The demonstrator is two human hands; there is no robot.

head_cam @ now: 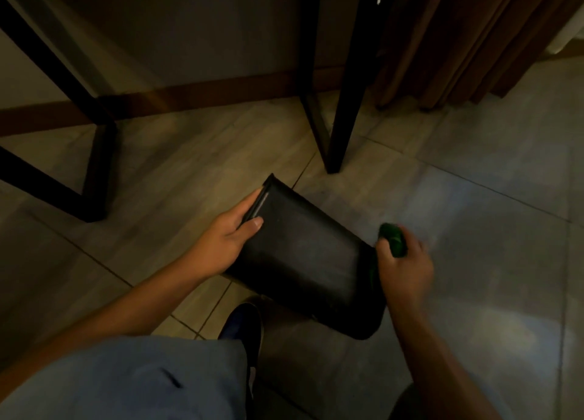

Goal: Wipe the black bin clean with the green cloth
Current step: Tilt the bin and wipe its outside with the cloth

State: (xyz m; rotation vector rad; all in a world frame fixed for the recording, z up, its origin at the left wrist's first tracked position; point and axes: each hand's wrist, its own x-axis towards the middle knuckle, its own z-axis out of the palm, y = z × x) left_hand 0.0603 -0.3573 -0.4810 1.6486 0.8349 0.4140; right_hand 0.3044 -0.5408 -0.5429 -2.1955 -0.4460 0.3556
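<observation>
The black bin (303, 255) lies tipped on its side over the tiled floor, its rim pointing up and to the left. My left hand (224, 239) grips that rim, with the thumb over the outer wall and the fingers curled inside the opening. My right hand (406, 268) holds the bunched green cloth (393, 239) against the bin's right edge, near its base. Most of the cloth is hidden in my fist.
Black table legs (341, 110) stand just beyond the bin, and a black frame (94, 167) stands at the left. A brown curtain (467, 40) hangs at the upper right. My knee and a dark shoe (243, 328) are right below the bin. Tiled floor spreads to the right.
</observation>
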